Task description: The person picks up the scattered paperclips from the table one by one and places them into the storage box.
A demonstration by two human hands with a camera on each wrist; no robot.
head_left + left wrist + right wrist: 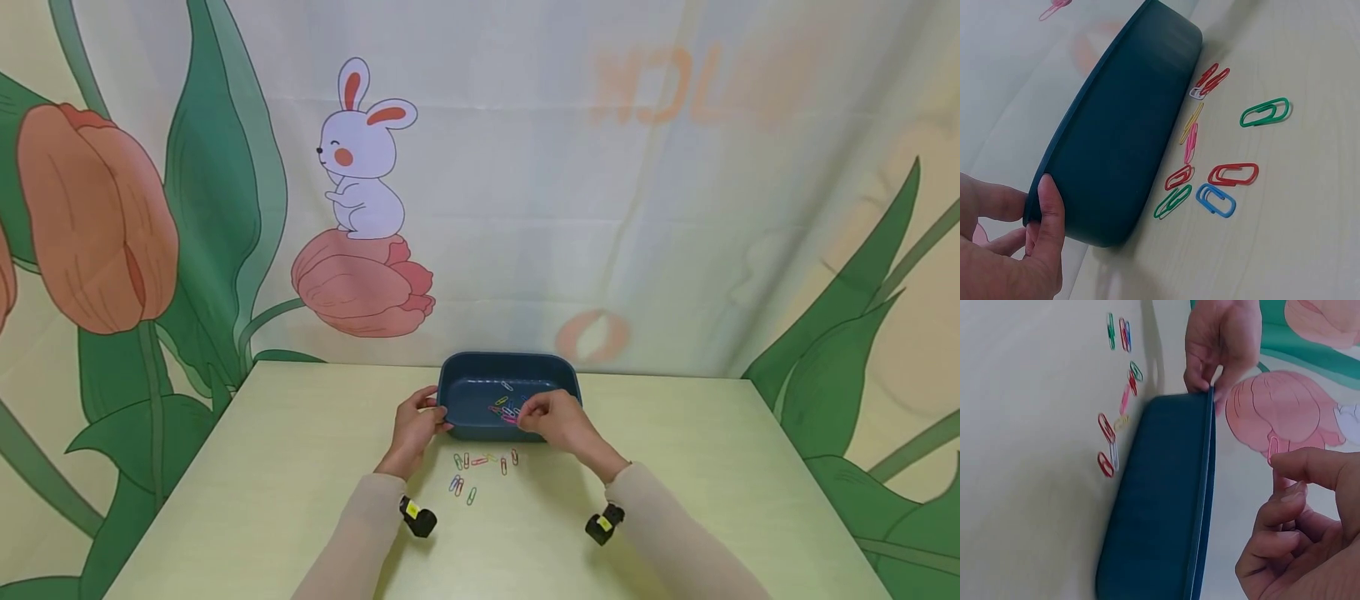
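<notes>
A dark blue rectangular box (pixel 487 432) stands on the table with several coloured paper clips (pixel 502 402) inside. The left hand (pixel 416 431) grips the box's left end; in the left wrist view its thumb lies on the outer wall (pixel 1110 137) and the fingers (pixel 1004 240) curl at the rim. Over the right part of the box, the right hand (pixel 558 421) pinches a pink paper clip (pixel 1274 449) between thumb and index finger, with its other fingers curled. The clip shows clearly in the right wrist view.
On the table (pixel 315 450), in front of the box, lie several loose paper clips, among them a green one (pixel 471 497), a blue one (pixel 1215 200) and a red one (pixel 1234 174). Behind the table hangs a cloth (pixel 510 208) printed with tulips and a rabbit.
</notes>
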